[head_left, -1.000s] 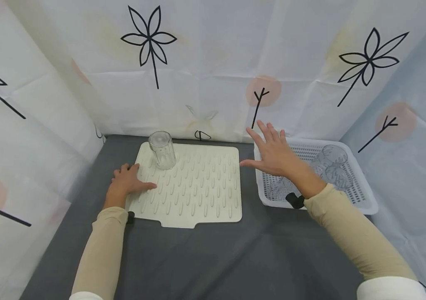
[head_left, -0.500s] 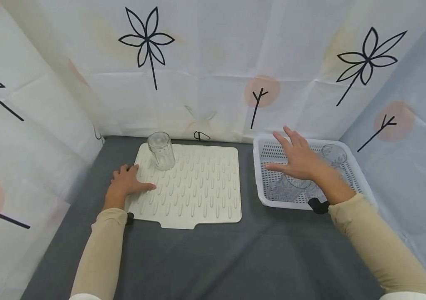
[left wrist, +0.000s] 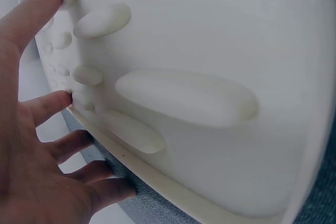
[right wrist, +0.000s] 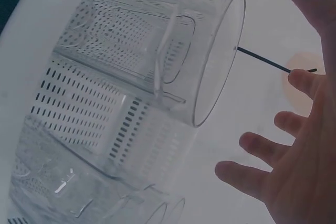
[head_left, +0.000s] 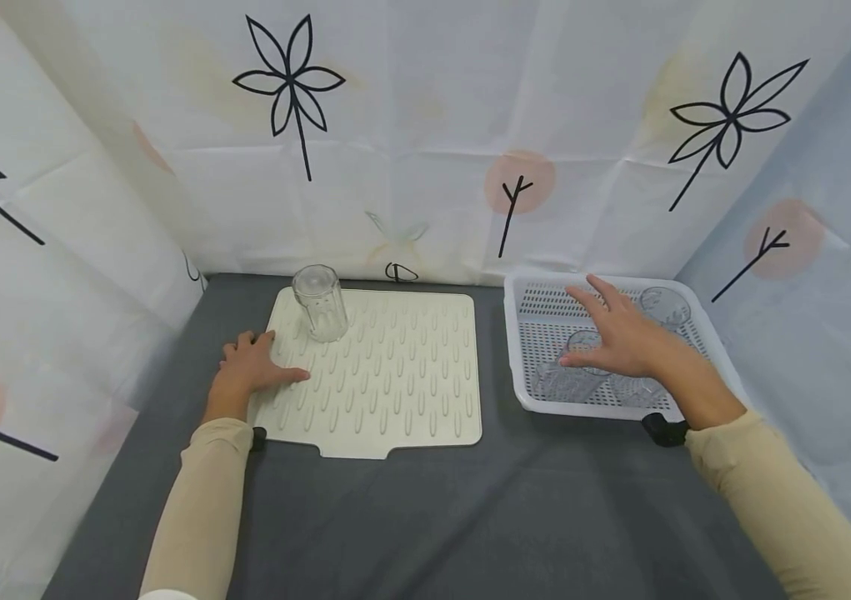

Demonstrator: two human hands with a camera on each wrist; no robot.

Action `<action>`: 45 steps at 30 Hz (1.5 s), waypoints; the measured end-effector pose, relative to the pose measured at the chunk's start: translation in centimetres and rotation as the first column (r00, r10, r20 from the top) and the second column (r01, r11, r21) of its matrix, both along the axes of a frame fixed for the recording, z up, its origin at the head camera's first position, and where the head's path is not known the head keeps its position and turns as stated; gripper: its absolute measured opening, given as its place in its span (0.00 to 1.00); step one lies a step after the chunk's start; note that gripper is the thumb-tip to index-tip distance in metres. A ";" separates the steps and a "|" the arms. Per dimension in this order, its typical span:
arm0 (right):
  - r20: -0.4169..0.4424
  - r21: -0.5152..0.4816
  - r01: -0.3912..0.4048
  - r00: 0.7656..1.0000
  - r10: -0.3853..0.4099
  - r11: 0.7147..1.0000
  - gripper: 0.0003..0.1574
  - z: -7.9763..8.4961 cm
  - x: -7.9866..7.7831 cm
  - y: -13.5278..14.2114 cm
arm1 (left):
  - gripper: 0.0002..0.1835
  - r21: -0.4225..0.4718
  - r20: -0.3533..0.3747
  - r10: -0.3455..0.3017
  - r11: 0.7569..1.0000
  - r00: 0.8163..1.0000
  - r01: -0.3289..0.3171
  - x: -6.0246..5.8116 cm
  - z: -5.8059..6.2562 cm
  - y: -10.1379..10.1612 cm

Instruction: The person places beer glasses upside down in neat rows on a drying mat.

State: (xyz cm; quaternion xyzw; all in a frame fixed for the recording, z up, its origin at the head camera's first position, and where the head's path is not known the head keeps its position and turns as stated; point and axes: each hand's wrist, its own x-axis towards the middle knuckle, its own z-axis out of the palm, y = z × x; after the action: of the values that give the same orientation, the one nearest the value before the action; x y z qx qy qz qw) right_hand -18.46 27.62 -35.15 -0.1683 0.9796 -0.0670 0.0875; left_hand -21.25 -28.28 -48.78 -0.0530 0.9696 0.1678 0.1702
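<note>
My left hand [head_left: 252, 367] rests at the left edge of a cream drying mat [head_left: 395, 375] with raised ridges, its thumb lying across the surface. In the left wrist view, the fingers [left wrist: 68, 145] spread along the mat's rim. A clear drinking glass [head_left: 322, 308] stands at the mat's back left corner. Over a white perforated basket [head_left: 515, 350] hovers my right hand [head_left: 623, 337], fingers spread and holding nothing. Several clear glasses lie in the basket, including one glass [head_left: 568, 382] below the thumb. The right wrist view shows a glass [right wrist: 218, 66] apart from the fingers [right wrist: 247, 179].
A dark grey cloth [head_left: 425, 517] covers the table. White printed curtains [head_left: 410, 108] hang behind it and on both sides. Another glass [head_left: 665, 307] leans at the basket's back right, partly behind the right hand.
My right hand has moved right and slightly toward me, from the basket's left edge to above the glasses. The left hand and the glass on the mat stay in place.
</note>
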 end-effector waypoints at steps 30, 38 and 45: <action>0.092 -0.063 -0.060 0.994 0.066 0.996 0.45 -2.2 1.3 0.0 | 0.67 -0.002 -0.023 -0.008 1.000 1.000 0.008 -0.2 -0.3 -0.3; 0.073 -0.081 -0.054 0.996 0.060 0.995 0.39 -1.9 1.3 0.3 | 0.65 0.005 -0.018 0.000 1.000 1.000 0.000 0.2 -0.1 0.0; 0.025 -0.114 -0.013 1.000 0.016 0.993 0.41 -0.7 1.3 0.7 | 0.66 0.001 -0.028 0.001 1.000 1.000 -0.001 0.2 -0.1 0.0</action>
State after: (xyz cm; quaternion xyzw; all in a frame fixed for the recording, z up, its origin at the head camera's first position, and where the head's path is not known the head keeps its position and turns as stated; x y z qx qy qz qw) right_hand -17.20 28.36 -35.89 -0.1794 0.9717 -0.1240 0.0911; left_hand -21.06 -28.30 -48.93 -0.0509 0.9718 0.1688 0.1566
